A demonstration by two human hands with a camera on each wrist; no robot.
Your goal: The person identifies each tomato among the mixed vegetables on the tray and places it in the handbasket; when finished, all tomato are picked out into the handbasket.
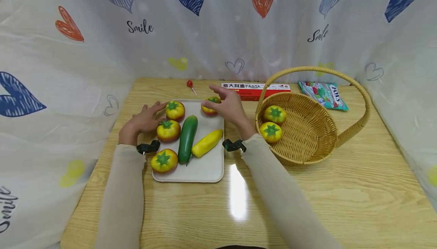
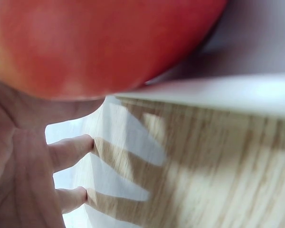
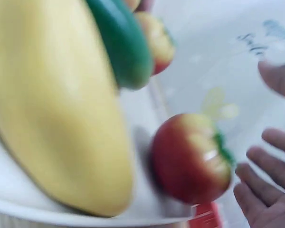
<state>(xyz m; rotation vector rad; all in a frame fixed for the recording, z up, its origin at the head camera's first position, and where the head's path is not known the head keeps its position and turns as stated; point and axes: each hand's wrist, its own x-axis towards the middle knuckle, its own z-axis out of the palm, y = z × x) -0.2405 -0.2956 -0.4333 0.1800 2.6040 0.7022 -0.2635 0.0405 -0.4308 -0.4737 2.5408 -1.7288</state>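
Observation:
On a white tray (image 1: 205,171) lie red-and-yellow tomatoes with green leaf tops, a green cucumber (image 1: 187,139) and a yellow pepper (image 1: 207,143). Beside the tray's left edge, my left hand (image 1: 143,120) reaches its loose fingers against or near the back-left tomato (image 1: 175,111) and the middle one (image 1: 168,130). A third tomato (image 1: 164,161) sits at the front left. Over the far right corner, my right hand (image 1: 230,107) hovers with thumb and fingers spread beside another tomato (image 3: 192,159). The right wrist view shows a gap between fingers and tomato.
Right of the tray stands a wicker basket (image 1: 307,131) with a tall handle, two tomatoes (image 1: 271,132) inside at its left. Behind are a red pasta box (image 1: 250,93), a lollipop (image 1: 190,84) and a teal snack bag (image 1: 324,95). A patterned curtain surrounds the table.

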